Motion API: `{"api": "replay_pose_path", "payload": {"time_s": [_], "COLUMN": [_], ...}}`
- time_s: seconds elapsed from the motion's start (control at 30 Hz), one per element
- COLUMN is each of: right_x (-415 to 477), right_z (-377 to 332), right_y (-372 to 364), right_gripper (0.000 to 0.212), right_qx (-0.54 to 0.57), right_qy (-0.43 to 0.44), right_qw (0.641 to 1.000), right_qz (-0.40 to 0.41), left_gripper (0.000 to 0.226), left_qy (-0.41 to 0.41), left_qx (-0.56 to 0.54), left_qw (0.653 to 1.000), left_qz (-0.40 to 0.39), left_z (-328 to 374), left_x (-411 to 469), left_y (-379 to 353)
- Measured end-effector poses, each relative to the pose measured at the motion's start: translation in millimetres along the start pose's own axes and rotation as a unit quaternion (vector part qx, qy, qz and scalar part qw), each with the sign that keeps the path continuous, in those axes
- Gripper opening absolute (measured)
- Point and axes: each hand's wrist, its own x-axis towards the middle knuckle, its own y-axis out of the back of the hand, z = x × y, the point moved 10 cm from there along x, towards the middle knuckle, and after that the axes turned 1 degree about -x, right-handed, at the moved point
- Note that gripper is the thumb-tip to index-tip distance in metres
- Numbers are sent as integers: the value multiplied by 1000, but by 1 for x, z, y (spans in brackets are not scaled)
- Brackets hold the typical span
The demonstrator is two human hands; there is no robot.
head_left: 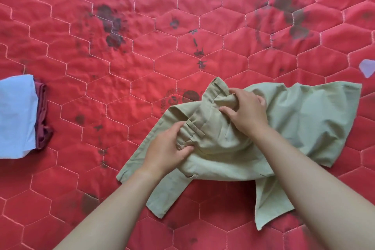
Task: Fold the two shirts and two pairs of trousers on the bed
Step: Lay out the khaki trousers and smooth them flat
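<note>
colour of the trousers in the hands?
Light khaki-green trousers, plain; head view.

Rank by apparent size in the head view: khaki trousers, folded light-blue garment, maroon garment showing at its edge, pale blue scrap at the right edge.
1. Khaki cloth trousers
2. Folded light-blue garment, cropped by the frame
3. Folded maroon garment, mostly covered
4. Pale blue scrap, also cropped; true sizes of 2–4 unsure

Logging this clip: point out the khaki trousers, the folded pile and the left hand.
khaki trousers (304, 119), head view, flat fabric.
folded pile (16, 115), head view, blue top garment.
left hand (168, 148), head view, its back.
</note>
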Motion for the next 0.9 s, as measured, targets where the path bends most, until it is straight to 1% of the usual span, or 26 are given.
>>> {"api": "replay_pose_path", "payload": {"time_s": [0.1,0.2,0.23,0.33,0.4,0.47,0.5,0.53,0.6,0.67,0.73,0.77,0.83,0.9], "right_x": [-42,-89,-105,-141,-150,-153,-156,-157,-156,-152,-152,-154,-160,-171], "right_z": [20,65,80,117,139,157,164,170,172,164,158,159,165,173], "right_y": [30,78,95,130,133,122,113,107,100,98,99,100,101,98], "right_gripper": [57,50,48,39,25,11,9,11,21,34,41,40,25,10], "right_qx": [55,173,182,136,116,125,133,141,170,248,341,375,397,375], "right_qy": [-26,-87,-104,-134,-177,-224,-238,-242,-225,-193,-179,-184,-207,-241], "right_qw": [998,978,973,974,974,966,962,959,958,947,922,909,892,892], "right_qz": [27,81,100,122,85,20,-9,-31,-55,-60,-27,3,60,82], "left_gripper": [58,54,53,57,68,80,82,81,80,80,79,78,80,83], "left_qy": [-25,-39,-39,-41,-65,-90,-104,-119,-132,-132,-147,-149,-138,-127], "left_qx": [24,-19,-41,-91,-93,-73,-47,-10,64,98,111,113,112,114], "left_qw": [999,998,997,995,993,991,990,988,981,976,976,977,979,978], "left_qz": [-7,-41,-43,-19,-26,-61,-80,-97,-127,-139,-119,-107,-97,-117], "left_z": [23,45,50,65,82,98,105,110,113,111,109,106,96,84], "left_x": [-9,-17,-19,-17,-11,0,8,15,29,35,31,26,17,10], "left_y": [-6,-13,-12,-1,-1,-10,-16,-21,-32,-40,-42,-42,-40,-38]}}
